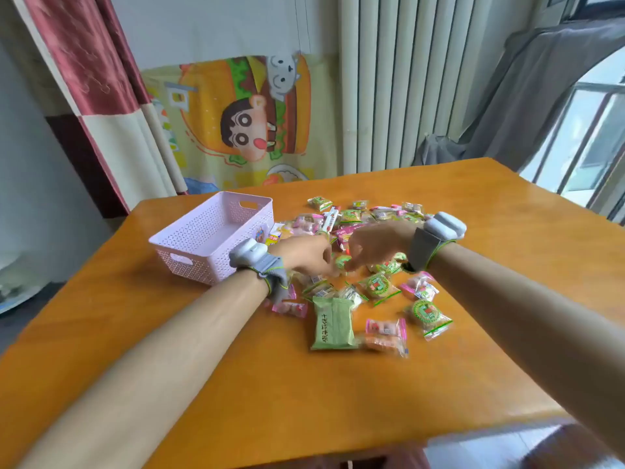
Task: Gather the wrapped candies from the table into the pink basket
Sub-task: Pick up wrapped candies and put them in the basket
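Note:
A pile of wrapped candies (pixel 378 286) in green, pink and clear wrappers lies spread over the middle of the orange wooden table (pixel 338 401). The largest is a flat green packet (pixel 333 324) at the near side. The pink perforated basket (pixel 189 247) stands left of the pile and looks empty inside. My left hand (pixel 304 255) and my right hand (pixel 375 243) are both curled down over the pile's centre, fingertips close together around a small green candy (pixel 342 262). Motion blur hides which hand grips it. Both wrists wear grey straps with white devices.
The table's far edge runs behind the pile and its near edge is just below my forearms. A cartoon cloth, a red and cream curtain and a white radiator stand behind the table. A window is at the right.

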